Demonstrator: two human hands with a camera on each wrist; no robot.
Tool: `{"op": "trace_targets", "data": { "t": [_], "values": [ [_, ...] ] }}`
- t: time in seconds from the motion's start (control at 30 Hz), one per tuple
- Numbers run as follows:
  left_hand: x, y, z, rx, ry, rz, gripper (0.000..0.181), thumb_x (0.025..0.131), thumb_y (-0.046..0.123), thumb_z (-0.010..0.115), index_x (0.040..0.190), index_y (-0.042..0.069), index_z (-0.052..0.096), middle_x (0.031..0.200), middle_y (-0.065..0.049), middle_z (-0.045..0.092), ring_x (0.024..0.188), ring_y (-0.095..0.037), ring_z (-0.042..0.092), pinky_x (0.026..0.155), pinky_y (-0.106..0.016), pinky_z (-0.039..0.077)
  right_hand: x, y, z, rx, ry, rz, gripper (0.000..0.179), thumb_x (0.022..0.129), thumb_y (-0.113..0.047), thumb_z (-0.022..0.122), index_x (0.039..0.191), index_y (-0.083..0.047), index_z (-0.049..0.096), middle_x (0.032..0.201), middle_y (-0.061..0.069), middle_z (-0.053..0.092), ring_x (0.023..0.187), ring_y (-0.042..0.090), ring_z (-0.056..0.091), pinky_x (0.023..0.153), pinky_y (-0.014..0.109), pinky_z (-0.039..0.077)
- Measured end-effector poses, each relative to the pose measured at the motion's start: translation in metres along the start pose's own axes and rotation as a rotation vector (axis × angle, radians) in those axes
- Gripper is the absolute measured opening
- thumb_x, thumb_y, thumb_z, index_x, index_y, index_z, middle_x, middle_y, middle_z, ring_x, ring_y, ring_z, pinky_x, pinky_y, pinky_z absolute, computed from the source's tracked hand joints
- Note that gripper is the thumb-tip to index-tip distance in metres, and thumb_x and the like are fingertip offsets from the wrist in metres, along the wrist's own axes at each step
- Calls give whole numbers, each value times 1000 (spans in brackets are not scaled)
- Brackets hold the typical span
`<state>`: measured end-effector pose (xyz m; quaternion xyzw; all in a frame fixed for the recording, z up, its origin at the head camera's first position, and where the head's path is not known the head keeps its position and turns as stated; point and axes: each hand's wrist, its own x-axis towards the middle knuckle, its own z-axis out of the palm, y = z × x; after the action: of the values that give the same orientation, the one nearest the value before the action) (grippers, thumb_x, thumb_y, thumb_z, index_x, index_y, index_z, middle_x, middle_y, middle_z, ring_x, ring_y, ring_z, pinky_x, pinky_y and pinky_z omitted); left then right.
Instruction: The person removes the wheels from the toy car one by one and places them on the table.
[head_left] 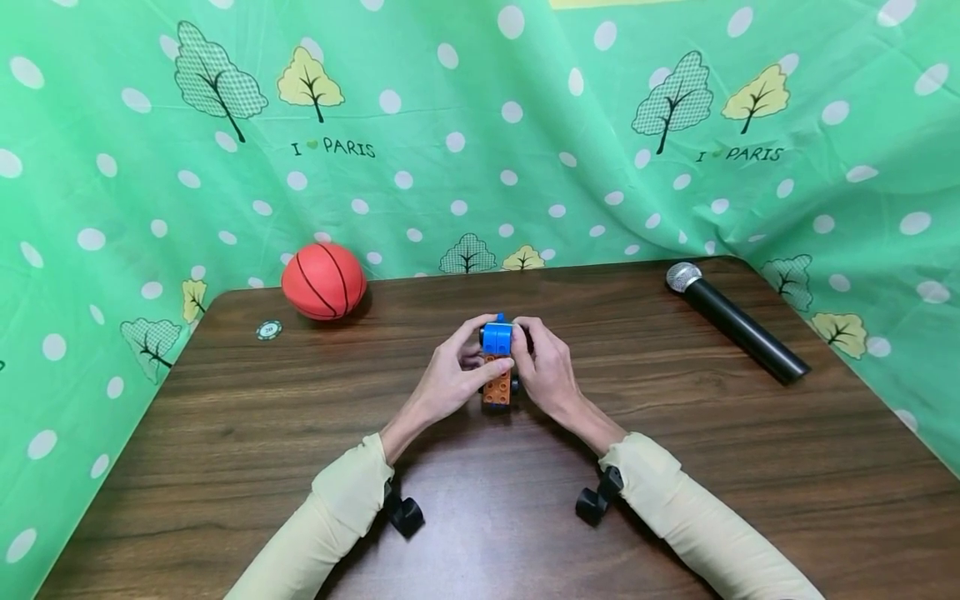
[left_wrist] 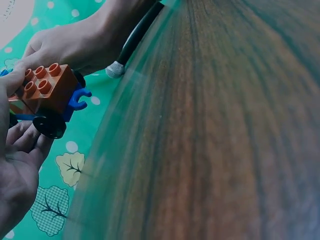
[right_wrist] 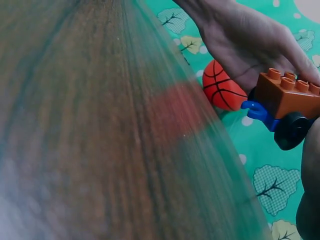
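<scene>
A small toy-brick vehicle [head_left: 497, 390] is held between both hands at the middle of the table. Its rear is an orange studded block [left_wrist: 60, 90] on a blue base with black wheels [right_wrist: 292, 131] and a blue hook. Blue bricks [head_left: 497, 337] form its front end. My left hand [head_left: 447, 379] grips it from the left, the thumb lying across the orange studs. From the other side my right hand [head_left: 547, 368] holds the blue end with thumb and fingers. Some fingertips are hidden behind the toy.
On the brown wooden table [head_left: 300, 467], a red basketball [head_left: 324, 282] sits at the back left, with a poker chip [head_left: 268, 330] near it. A black microphone [head_left: 738, 321] lies at the back right. A green dotted cloth [head_left: 450, 108] hangs behind the table.
</scene>
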<state>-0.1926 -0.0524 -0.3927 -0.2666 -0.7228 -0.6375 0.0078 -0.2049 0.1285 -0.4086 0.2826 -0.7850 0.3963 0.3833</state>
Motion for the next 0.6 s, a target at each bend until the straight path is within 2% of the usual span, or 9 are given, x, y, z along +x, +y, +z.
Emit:
{"op": "trace_targets", "data": {
  "t": [0.1, 0.27, 0.37, 0.6],
  "values": [
    [-1, -1, 0, -16, -5, 8, 61, 94, 7, 77, 149, 13, 51, 102, -13, 75, 84, -19, 71, 81, -34, 58, 0, 1, -1, 22, -53, 24, 13, 105, -4, 51, 108, 4, 60, 85, 15, 63, 69, 25, 58, 59, 41, 51],
    [-1, -1, 2, -73, -28, 40, 59, 95, 4, 74, 148, 11, 49, 101, -14, 75, 84, -19, 71, 80, -34, 58, -2, 4, -4, 160, -135, 136, 24, 110, -13, 43, 120, 1, 60, 97, 17, 65, 79, 26, 59, 68, 41, 49],
    [0, 1, 3, -100, -40, 49, 59, 95, 5, 73, 148, 12, 49, 103, -15, 75, 87, -20, 72, 81, -35, 58, -2, 4, -6, 234, -143, 174, 26, 111, -13, 43, 124, 1, 60, 101, 18, 66, 82, 26, 59, 72, 39, 48],
    [1, 0, 3, -123, -33, 38, 62, 95, 3, 73, 151, 10, 47, 106, -19, 74, 89, -21, 72, 82, -35, 58, -3, 0, -4, 314, -122, 219, 19, 109, -5, 48, 123, 3, 58, 97, 16, 63, 81, 22, 55, 71, 30, 45]
  ]
}}
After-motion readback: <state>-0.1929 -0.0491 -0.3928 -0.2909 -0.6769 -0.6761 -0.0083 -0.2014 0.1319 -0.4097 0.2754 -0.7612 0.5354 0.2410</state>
